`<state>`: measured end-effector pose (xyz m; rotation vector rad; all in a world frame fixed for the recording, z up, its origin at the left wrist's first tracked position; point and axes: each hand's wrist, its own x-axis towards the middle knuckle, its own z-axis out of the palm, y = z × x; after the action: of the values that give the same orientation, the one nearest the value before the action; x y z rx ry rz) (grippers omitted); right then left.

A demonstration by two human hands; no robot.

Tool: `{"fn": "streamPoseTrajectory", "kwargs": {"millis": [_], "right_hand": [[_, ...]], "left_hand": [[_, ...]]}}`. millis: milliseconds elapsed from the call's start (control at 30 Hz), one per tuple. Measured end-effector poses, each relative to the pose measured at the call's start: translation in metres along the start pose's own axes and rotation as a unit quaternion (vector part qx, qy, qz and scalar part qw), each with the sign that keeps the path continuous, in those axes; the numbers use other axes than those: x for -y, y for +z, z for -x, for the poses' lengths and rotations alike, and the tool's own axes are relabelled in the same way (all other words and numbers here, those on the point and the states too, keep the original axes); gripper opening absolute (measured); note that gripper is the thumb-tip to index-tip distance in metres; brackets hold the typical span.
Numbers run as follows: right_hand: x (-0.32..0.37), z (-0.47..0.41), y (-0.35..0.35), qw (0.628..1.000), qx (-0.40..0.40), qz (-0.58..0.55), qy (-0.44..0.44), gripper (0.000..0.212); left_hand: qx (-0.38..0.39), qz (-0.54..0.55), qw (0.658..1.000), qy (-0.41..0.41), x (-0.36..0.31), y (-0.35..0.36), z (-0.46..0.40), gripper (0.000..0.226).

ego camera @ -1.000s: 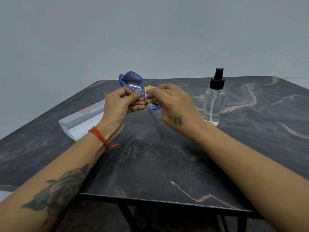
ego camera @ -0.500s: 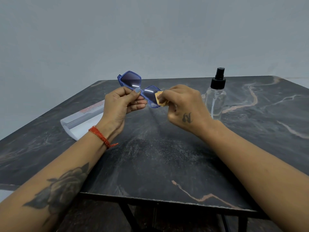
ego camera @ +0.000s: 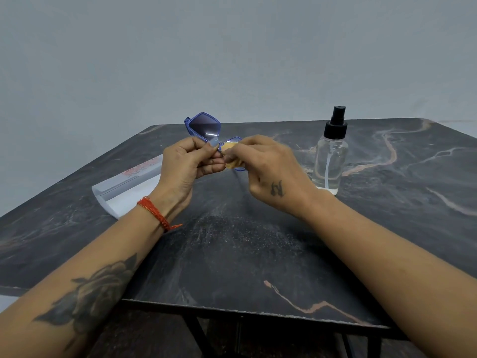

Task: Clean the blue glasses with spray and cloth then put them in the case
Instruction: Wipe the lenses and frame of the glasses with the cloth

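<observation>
Dark table [ego camera: 232,254], left hand [ego camera: 185,166] gripping glasses [ego camera: 204,127], right hand [ego camera: 268,166] pinching cloth [ego camera: 231,156], lens seemingly hidden.

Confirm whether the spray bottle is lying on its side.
No: the spray bottle stands upright on the table, black nozzle on top.

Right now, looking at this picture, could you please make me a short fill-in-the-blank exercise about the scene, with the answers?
1. The left hand holds the blue-framed glasses near the ___.
2. The right hand rubs one lens with a small ___ cloth.
3. The clear spray bottle has a ___ pump top.
4. The white glasses case lies on the dark ___ table.

Answers: bridge; yellow; black; marble
</observation>
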<state>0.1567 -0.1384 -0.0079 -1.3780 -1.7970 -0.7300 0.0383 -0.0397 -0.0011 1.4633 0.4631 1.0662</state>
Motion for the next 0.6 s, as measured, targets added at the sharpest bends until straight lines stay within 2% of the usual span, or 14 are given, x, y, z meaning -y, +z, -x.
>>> {"fn": "streamPoseTrajectory", "kwargs": {"millis": [200,300,433,600], "right_hand": [[-0.0075,0.0053,-0.008,1.0,-0.009,-0.01,0.011,0.031],[-0.0104,0.0051,-0.0086,1.0,-0.014,-0.009,0.02,0.034],[-0.0059,0.0053,-0.0078,1.0,0.0,0.006,0.001,0.035],[-0.0012,0.0005,-0.0013,0.999,0.024,0.035,0.008,0.026]], "left_hand": [[-0.002,-0.001,1.0,-0.004,-0.0002,-0.0003,-0.0003,0.02],[-0.005,0.002,1.0,-0.004,-0.0012,-0.0003,-0.0002,0.019],[-0.009,0.005,1.0,-0.001,-0.0015,-0.0002,0.0004,0.02],[-0.003,-0.005,1.0,-0.002,0.0,0.0007,0.0002,0.018]]}}
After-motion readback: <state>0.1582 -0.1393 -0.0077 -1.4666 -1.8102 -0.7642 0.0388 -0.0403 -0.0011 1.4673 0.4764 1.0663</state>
